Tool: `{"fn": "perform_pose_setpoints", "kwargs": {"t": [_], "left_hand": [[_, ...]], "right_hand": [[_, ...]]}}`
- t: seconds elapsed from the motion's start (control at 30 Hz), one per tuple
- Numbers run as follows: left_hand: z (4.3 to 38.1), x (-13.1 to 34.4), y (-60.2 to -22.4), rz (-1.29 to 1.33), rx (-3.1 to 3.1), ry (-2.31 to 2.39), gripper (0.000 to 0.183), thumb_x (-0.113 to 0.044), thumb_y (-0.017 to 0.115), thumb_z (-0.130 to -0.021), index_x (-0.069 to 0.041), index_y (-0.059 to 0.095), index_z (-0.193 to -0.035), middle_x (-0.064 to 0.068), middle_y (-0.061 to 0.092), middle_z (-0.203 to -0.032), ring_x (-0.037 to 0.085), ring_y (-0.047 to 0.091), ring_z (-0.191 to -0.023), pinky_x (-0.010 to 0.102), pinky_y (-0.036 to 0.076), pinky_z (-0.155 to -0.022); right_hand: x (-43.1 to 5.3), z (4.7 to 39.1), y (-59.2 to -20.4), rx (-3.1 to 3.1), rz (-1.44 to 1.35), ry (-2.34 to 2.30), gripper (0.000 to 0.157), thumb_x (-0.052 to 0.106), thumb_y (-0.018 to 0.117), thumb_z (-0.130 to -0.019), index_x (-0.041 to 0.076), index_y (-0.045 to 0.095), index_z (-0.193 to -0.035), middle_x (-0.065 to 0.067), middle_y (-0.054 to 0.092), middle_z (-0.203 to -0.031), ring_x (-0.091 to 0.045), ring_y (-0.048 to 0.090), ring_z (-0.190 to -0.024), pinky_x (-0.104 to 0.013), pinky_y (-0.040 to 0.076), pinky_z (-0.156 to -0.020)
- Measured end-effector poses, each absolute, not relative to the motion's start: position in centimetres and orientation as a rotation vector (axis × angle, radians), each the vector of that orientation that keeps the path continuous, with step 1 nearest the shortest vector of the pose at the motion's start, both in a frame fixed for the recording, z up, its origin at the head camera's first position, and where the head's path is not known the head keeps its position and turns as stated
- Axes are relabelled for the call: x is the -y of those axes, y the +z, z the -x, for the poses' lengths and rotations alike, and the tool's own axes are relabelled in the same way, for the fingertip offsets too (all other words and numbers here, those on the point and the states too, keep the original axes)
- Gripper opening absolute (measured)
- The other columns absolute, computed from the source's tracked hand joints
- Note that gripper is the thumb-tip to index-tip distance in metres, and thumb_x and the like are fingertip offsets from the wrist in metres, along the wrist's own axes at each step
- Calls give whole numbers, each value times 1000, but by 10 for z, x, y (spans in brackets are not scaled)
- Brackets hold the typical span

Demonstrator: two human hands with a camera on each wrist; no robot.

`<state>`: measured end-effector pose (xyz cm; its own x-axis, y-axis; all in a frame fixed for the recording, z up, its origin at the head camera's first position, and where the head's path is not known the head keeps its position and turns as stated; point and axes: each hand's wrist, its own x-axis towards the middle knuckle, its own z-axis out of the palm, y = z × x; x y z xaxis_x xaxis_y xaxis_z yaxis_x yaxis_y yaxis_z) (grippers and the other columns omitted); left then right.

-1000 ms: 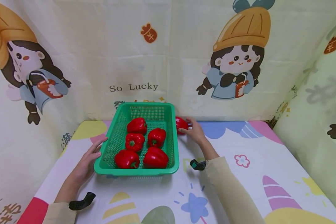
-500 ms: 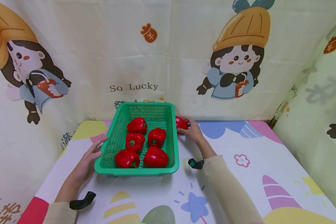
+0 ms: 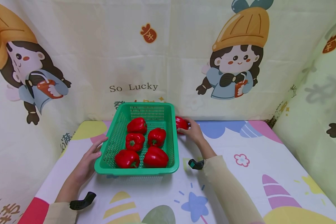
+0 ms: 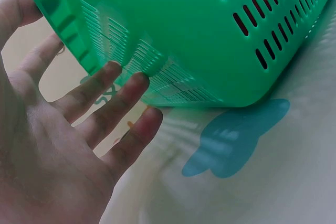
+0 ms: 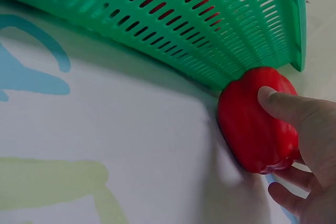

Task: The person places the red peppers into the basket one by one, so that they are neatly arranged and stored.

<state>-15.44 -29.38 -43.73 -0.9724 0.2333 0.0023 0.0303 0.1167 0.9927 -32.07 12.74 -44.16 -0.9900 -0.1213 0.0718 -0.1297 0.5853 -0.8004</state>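
Observation:
A green plastic basket (image 3: pixel 173 140) with slotted walls stands on the table, and several red bell peppers (image 3: pixel 155 157) lie inside it. Outside its right wall, at the table's back, is another red bell pepper (image 5: pixel 254 124). My right hand (image 3: pixel 194 130) grips that pepper, thumb across its near side and fingers round its end; some of the fingers are hidden behind it. On the other side, my left hand (image 3: pixel 86 161) rests against the basket's left rim. Its fingers (image 4: pixel 118 95) are spread and nearly straight in the left wrist view.
A patterned cloth (image 3: pixel 218 189) covers the table. Right behind it hangs a printed curtain (image 3: pixel 184 62), with more fabric at both sides. Black camera mounts (image 3: pixel 82 200) are strapped at both wrists.
My right hand and forearm have shifted slightly left, and the fingers sit closer round the pepper. The left hand, the basket and the peppers inside it look unmoved.

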Motion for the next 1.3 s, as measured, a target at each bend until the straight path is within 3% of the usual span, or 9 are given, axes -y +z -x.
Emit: {"fn": "perform_pose_setpoints", "kwargs": {"t": [0.57, 1.3], "left_hand": [[154, 294, -438, -303, -2208, 1997, 53, -29, 31, -104, -28, 19, -155, 7, 16, -157, -2, 39, -123, 20, 47, -92], [155, 296, -440, -318, -2226, 1976, 53, -29, 30, -104, -28, 18, -155, 13, 8, -159, -1, 35, -124, 19, 47, -92]], "right_hand": [[-127, 320, -445, 2739, -226, 1392, 62, 25, 74, -85, 14, 48, -140, -12, 55, -135, -30, 52, -118, -44, 49, -94], [-132, 314, -443, 2705, -218, 1440, 59, 24, 73, -86, 16, 49, -139, -11, 55, -134, -30, 52, -116, -44, 50, -91]]}}
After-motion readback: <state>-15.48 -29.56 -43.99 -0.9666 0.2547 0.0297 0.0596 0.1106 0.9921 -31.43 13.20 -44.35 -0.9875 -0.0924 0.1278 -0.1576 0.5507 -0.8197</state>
